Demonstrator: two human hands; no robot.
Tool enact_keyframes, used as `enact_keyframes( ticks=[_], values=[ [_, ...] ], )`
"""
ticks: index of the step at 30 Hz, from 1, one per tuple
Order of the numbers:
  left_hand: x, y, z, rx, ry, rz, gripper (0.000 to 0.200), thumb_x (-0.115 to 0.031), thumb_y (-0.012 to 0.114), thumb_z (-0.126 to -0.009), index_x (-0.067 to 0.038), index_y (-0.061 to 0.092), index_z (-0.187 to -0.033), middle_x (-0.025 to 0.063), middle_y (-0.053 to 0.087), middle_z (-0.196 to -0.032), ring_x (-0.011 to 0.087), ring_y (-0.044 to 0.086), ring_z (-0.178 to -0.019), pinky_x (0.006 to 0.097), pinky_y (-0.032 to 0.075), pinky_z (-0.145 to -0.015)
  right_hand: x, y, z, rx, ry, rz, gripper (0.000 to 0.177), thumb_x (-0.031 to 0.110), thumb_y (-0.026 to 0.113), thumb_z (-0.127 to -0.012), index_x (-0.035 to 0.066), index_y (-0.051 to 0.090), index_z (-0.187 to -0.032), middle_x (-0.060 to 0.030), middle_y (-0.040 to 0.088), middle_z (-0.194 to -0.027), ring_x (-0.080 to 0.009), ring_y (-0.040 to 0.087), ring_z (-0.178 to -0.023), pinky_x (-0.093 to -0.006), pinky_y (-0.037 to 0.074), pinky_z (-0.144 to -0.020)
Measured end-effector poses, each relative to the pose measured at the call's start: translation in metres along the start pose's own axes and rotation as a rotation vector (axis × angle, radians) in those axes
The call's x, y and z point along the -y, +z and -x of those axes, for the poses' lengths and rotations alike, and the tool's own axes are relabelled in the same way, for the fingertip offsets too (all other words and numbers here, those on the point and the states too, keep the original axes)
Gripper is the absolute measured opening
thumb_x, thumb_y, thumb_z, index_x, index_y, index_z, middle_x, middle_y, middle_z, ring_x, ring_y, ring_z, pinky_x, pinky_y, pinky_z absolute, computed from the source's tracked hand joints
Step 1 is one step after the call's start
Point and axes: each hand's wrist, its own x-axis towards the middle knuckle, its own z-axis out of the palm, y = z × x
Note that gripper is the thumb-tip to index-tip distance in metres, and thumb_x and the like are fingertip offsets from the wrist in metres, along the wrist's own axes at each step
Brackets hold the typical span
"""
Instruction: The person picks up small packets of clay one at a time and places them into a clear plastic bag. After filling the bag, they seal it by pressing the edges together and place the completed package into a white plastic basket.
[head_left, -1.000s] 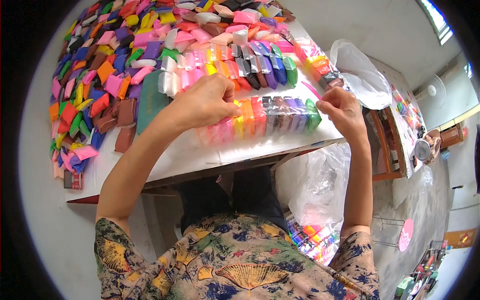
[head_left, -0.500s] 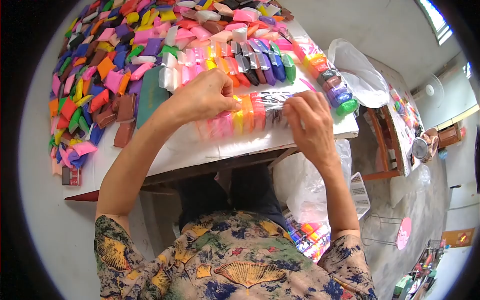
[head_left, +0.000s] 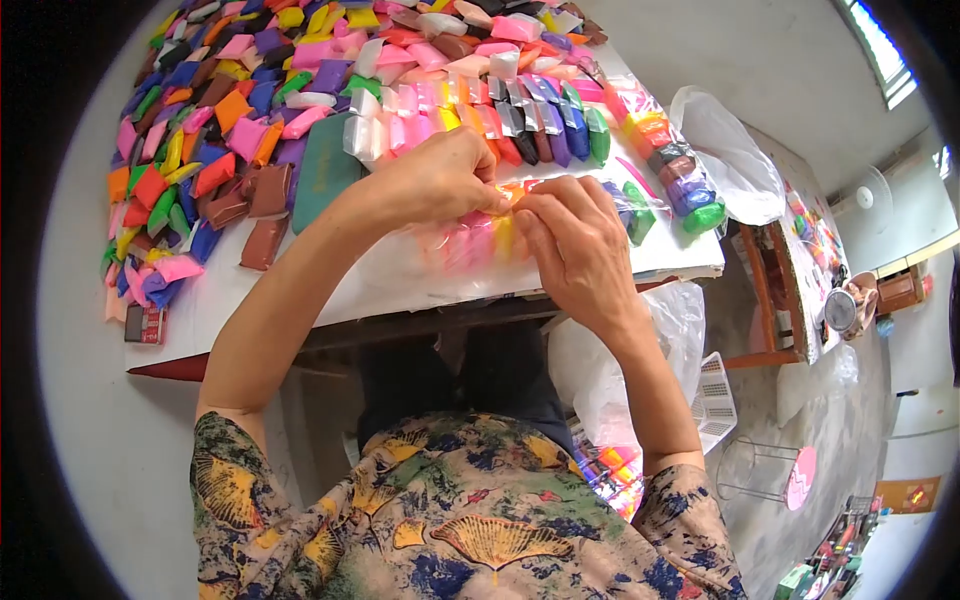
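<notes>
A see-through plastic bag (head_left: 465, 245) with a row of coloured packets inside lies at the table's front edge. My left hand (head_left: 450, 180) pinches the bag's upper edge, fingers closed. Right beside it, my right hand (head_left: 575, 235) also has its fingertips closed on the plastic, and the two hands nearly touch. Pink and yellow packets show below the fingers; a green packet (head_left: 638, 212) shows at the right end. My right hand hides the middle of the row. Just behind lies another row of wrapped packets (head_left: 520, 135), running from white to green.
A large heap of coloured packets (head_left: 230, 110) covers the back and left of the table. A teal box (head_left: 325, 170) stands left of the rows. A filled bag (head_left: 680, 165) lies at the right edge, near a white plastic bag (head_left: 730, 160). A pink stool (head_left: 802, 478) stands on the floor.
My right hand has moved left along the bag, close to my left hand. The green packet at the bag's right end has come into sight. The whole view has shifted slightly.
</notes>
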Motion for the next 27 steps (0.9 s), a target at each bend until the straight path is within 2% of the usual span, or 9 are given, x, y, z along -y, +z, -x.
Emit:
enact_keyframes(
  ticks=[5,8,9,12,13,16,19,22,27],
  values=[
    [0.005,-0.004,0.001,0.052,0.006,0.117,0.022,-0.013,0.070,-0.084,0.001,0.059,-0.071,0.0032,0.059,-0.061,0.0091,0.053,-0.050,0.0260,0.041,-0.047,-0.012,-0.009,0.004,0.042,0.112,0.232,0.008,0.009,0.067,-0.084,0.003,0.066,-0.089,-0.0097,0.064,-0.095,-0.0307,0.059,-0.090,-0.0427,0.046,-0.082],
    [0.012,-0.007,-0.002,0.104,0.044,0.192,0.023,-0.014,0.070,-0.086,0.002,0.062,-0.074,0.0036,0.059,-0.061,0.0091,0.053,-0.049,0.0260,0.040,-0.047,0.009,-0.006,-0.010,-0.019,0.080,0.087,0.010,0.008,0.068,-0.083,0.003,0.067,-0.092,-0.0113,0.064,-0.097,-0.0313,0.061,-0.092,-0.0421,0.047,-0.082],
    [0.010,-0.010,0.000,0.121,0.029,0.183,0.025,-0.017,0.068,-0.091,0.003,0.064,-0.077,0.0038,0.061,-0.064,0.0097,0.055,-0.053,0.0256,0.041,-0.049,0.014,-0.001,-0.016,-0.004,0.031,-0.040,0.015,0.007,0.069,-0.083,0.001,0.067,-0.097,-0.0130,0.065,-0.099,-0.0331,0.061,-0.095,-0.0417,0.049,-0.082],
    [0.015,-0.016,0.003,0.020,0.025,0.118,0.024,-0.018,0.062,-0.095,0.003,0.066,-0.084,0.0047,0.064,-0.073,0.0105,0.059,-0.061,0.0248,0.046,-0.057,0.024,0.019,-0.024,0.064,0.048,-0.284,0.020,0.006,0.068,-0.083,0.002,0.065,-0.102,-0.0144,0.064,-0.100,-0.0345,0.061,-0.097,-0.0411,0.050,-0.083],
    [0.011,-0.022,0.014,0.045,-0.030,0.239,0.023,-0.016,0.057,-0.099,0.004,0.066,-0.095,0.0051,0.066,-0.083,0.0113,0.062,-0.071,0.0243,0.050,-0.066,0.019,0.023,-0.026,0.040,-0.042,-0.259,0.023,0.006,0.069,-0.084,0.003,0.064,-0.106,-0.0146,0.064,-0.102,-0.0345,0.060,-0.097,-0.0419,0.049,-0.084],
    [0.019,-0.029,0.050,-0.339,0.204,0.142,0.024,-0.015,0.053,-0.100,0.004,0.066,-0.101,0.0058,0.065,-0.089,0.0119,0.063,-0.078,0.0253,0.052,-0.072,0.016,0.024,-0.026,0.109,0.036,-0.259,0.023,0.007,0.069,-0.084,0.004,0.065,-0.106,-0.0143,0.065,-0.103,-0.0339,0.060,-0.099,-0.0422,0.048,-0.086],
    [0.019,-0.022,0.104,-0.634,0.008,0.026,0.028,-0.019,0.050,-0.103,0.004,0.065,-0.106,0.0062,0.065,-0.092,0.0126,0.062,-0.082,0.0269,0.051,-0.072,0.015,0.024,-0.030,0.139,0.007,-0.249,0.021,0.008,0.067,-0.084,0.004,0.065,-0.105,-0.0126,0.066,-0.101,-0.0325,0.060,-0.097,-0.0420,0.048,-0.086],
    [0.028,0.002,0.129,-0.663,-0.154,0.025,0.031,-0.024,0.048,-0.105,0.003,0.062,-0.111,0.0063,0.064,-0.092,0.0125,0.061,-0.082,0.0277,0.051,-0.072,0.015,0.027,-0.033,0.181,-0.022,-0.254,0.019,0.006,0.065,-0.084,0.004,0.065,-0.103,-0.0113,0.066,-0.097,-0.0314,0.060,-0.095,-0.0412,0.047,-0.086],
    [0.032,0.023,0.120,-0.556,-0.176,0.204,0.032,-0.026,0.049,-0.105,0.002,0.058,-0.118,0.0043,0.061,-0.090,0.0102,0.058,-0.081,0.0259,0.050,-0.070,0.018,0.030,-0.039,0.219,-0.055,-0.254,0.017,0.006,0.063,-0.083,0.004,0.066,-0.099,-0.0096,0.066,-0.093,-0.0295,0.060,-0.091,-0.0406,0.046,-0.084]
  ],
)
